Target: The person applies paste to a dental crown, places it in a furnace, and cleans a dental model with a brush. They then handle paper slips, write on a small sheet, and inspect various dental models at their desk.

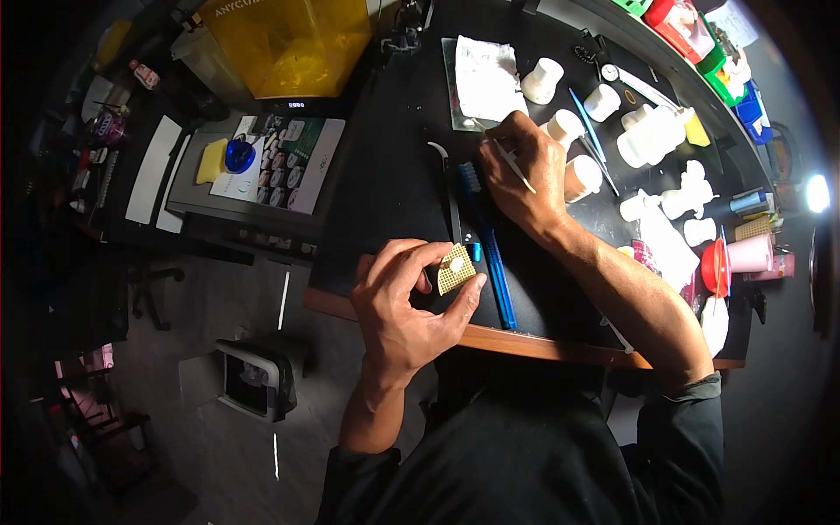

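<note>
My left hand [407, 302] pinches a small yellowish perforated block [456, 269] by its edges, with a small white piece [456, 263] on top, near the table's front edge. My right hand [528, 171] holds a thin pale stick-like tool [516, 168] at the lower corner of a glass plate [451, 83]. A white sheet [486, 79] lies on that plate. Between my hands are a blue toothbrush [494, 267] and long dark tweezers [451, 188]. What touches the tool's upper tip is too small to tell.
White bottles [652, 136] and jars [543, 80] stand right of the plate, beside a blue tool [587, 123]. A red round dish [716, 268] is at the right. A yellow-covered machine [289, 48] stands at the back left, above a grey box [302, 206].
</note>
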A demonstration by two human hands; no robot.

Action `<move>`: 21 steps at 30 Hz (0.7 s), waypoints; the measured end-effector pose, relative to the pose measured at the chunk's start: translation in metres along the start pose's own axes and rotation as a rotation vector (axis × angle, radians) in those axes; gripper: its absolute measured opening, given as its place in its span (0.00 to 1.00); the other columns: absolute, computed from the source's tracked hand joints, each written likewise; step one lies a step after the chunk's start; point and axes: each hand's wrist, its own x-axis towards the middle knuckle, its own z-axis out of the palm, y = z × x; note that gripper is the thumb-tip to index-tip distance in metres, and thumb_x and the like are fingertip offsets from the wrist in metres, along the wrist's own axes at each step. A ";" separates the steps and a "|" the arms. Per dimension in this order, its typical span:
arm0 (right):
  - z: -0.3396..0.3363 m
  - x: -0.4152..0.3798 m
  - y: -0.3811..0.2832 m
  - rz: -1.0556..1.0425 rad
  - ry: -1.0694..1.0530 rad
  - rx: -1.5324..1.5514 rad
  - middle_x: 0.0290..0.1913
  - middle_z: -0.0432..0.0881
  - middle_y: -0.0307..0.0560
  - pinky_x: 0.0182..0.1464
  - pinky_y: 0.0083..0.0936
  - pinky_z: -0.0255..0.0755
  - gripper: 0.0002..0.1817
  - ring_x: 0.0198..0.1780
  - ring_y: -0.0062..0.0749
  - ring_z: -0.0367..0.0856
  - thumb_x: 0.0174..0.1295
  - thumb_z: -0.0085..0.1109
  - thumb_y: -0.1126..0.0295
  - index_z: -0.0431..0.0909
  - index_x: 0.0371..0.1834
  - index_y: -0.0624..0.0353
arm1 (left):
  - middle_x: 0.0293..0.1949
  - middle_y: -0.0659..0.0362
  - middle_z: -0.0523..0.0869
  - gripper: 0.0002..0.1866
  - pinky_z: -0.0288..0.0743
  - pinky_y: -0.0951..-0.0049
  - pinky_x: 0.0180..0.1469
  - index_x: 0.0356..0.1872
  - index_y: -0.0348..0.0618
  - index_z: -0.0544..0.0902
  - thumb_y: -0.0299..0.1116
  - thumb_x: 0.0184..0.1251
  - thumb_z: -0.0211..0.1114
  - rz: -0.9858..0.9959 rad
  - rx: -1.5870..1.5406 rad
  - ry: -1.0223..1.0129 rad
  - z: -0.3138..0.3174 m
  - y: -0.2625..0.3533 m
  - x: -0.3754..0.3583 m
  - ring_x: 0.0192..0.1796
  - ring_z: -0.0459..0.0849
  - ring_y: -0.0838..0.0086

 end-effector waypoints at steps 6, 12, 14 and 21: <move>-0.042 0.004 -0.017 -0.156 0.086 0.239 0.36 0.89 0.51 0.40 0.31 0.80 0.09 0.34 0.37 0.88 0.64 0.65 0.72 0.82 0.43 0.66 | 0.38 0.58 0.88 0.21 0.74 0.79 0.32 0.43 0.38 0.89 0.29 0.47 0.87 0.005 -0.110 -0.007 0.000 0.004 0.004 0.32 0.82 0.79; -0.147 -0.036 -0.040 -0.103 0.058 0.449 0.45 0.85 0.47 0.51 0.27 0.80 0.07 0.47 0.26 0.86 0.71 0.65 0.76 0.83 0.47 0.68 | 0.35 0.60 0.88 0.22 0.75 0.78 0.32 0.39 0.39 0.90 0.36 0.45 0.89 0.063 -0.124 -0.096 0.019 0.047 0.031 0.29 0.79 0.79; -0.179 -0.052 -0.014 -0.297 0.033 0.330 0.48 0.83 0.49 0.60 0.34 0.79 0.08 0.54 0.35 0.87 0.69 0.67 0.80 0.82 0.49 0.70 | 0.36 0.59 0.88 0.23 0.76 0.78 0.34 0.40 0.38 0.89 0.36 0.44 0.89 0.117 -0.143 -0.146 0.032 0.063 0.040 0.30 0.81 0.79; -0.202 -0.108 0.016 -0.264 0.171 0.782 0.36 0.80 0.54 0.69 0.58 0.77 0.06 0.50 0.37 0.85 0.62 0.58 0.88 0.75 0.40 0.70 | 0.36 0.57 0.88 0.19 0.83 0.74 0.40 0.40 0.39 0.88 0.28 0.45 0.85 0.284 -0.288 -0.280 0.104 0.108 0.069 0.35 0.88 0.72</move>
